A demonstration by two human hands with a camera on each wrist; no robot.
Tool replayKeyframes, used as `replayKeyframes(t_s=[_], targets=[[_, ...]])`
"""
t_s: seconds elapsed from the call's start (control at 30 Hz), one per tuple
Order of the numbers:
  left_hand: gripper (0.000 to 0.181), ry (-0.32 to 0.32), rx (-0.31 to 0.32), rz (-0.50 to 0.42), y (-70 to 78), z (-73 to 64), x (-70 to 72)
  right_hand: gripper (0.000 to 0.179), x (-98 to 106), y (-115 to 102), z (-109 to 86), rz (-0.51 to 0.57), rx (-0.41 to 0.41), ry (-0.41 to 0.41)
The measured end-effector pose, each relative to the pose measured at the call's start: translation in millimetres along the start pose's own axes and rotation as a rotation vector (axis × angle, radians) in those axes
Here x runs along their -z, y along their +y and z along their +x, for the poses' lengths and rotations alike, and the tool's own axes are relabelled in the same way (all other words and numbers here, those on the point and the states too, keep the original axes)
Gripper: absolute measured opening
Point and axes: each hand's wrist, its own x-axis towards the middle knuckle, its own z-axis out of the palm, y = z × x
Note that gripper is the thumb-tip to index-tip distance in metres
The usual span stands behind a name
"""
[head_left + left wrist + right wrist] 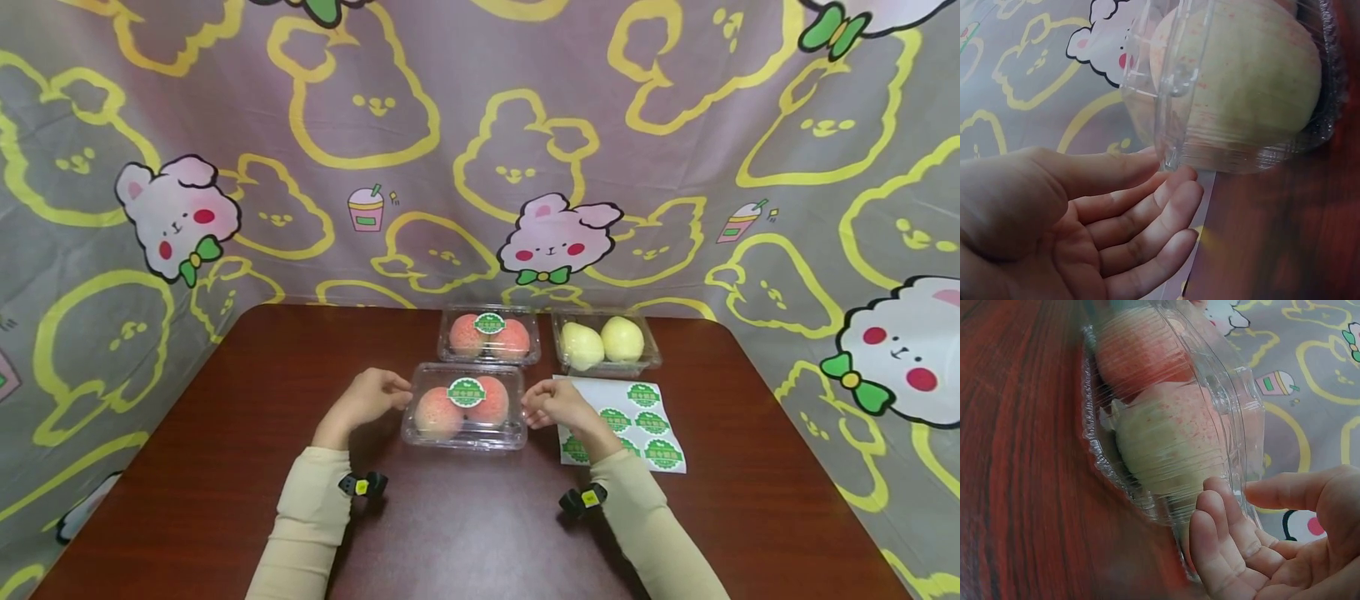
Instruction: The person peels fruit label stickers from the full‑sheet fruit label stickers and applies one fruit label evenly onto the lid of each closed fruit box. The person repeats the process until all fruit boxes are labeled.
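Note:
A clear plastic clamshell box (483, 440) stands in front of me at the middle of the table. Two pinkish peaches (438, 412) lie inside it, and a round green-and-white sticker (467, 392) is on its lid. My left hand (367, 398) pinches the rim at the box's left end between thumb and fingertips, the other fingers loosely bent below. At the opposite end, my right hand (558, 406) pinches the rim in the same way. The left wrist view shows the thumb (1116, 172) against the rim; the right wrist view shows bent fingers (1210, 531) beside the clear wall.
Behind stands another stickered peach box (487, 357). To its right, a clear box (648, 360) without a visible sticker holds two pale yellow-green fruits (622, 339). A white sheet of green stickers (585, 390) lies partly under my right hand. Patterned cloth (420, 192) hangs around the table (225, 433).

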Motion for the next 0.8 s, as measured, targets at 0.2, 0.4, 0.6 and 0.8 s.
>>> replayKeyframes(t_s=[0.2,0.4,0.6,0.8], targets=[[0.024,-0.003,0.010,-0.003,-4.8,-1.0,5.5,0.021,-7.9,-2.2,2.4,0.011,0.001,-0.003],[0.024,-0.003,0.031,-0.008,-10.4,-3.7,11.0,0.021,-16.4,-5.7,4.1,0.024,0.009,-0.018],[0.024,-0.007,0.051,-0.011,-13.6,-5.0,14.6,0.023,-22.7,-7.5,6.0,0.029,0.020,-0.011],[0.024,-0.004,0.086,-0.003,-15.2,-7.3,17.7,0.015,-26.3,-3.6,8.5,0.061,0.097,-0.021]])
